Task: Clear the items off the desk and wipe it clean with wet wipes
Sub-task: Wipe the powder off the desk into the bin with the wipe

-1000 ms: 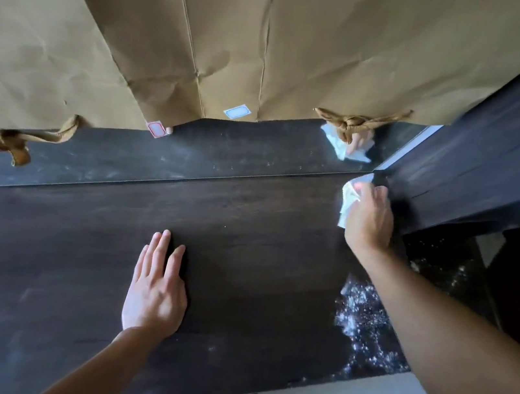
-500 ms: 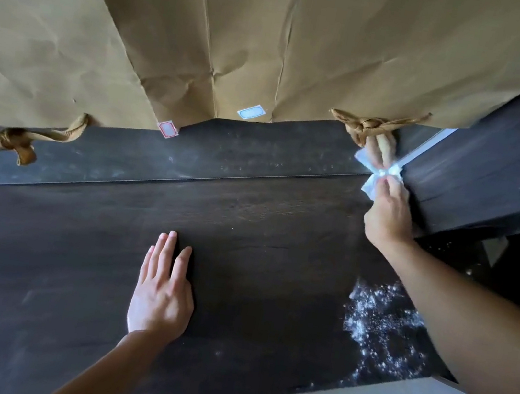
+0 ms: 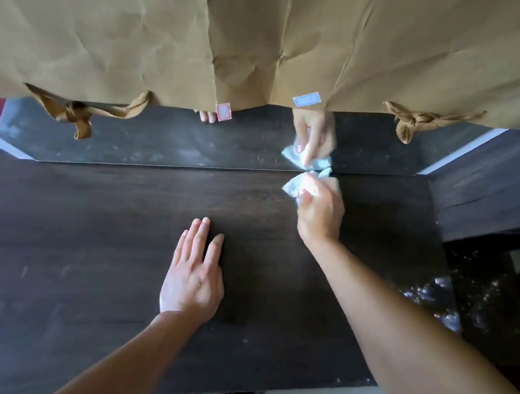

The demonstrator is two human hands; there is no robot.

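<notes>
At back edge of dark wood-grain desk [image 3: 72, 252], against mirror [image 3: 158, 143]: right hand [image 3: 319, 211], fingers curled, pinching crumpled white wet wipe [image 3: 296, 187]. Left hand [image 3: 193, 276] flat mid-desk, fingers straight, nearly together. Best: press wipe into seam, overlapping strokes; white speckled dust [image 3: 436, 299] at right looks unwiped.

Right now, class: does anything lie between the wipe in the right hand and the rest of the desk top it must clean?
Only the left hand, resting flat mid-desk, nearer the front edge. The right hand grips the wet wipe at the back edge; nothing else visible lies on the desk.
</notes>
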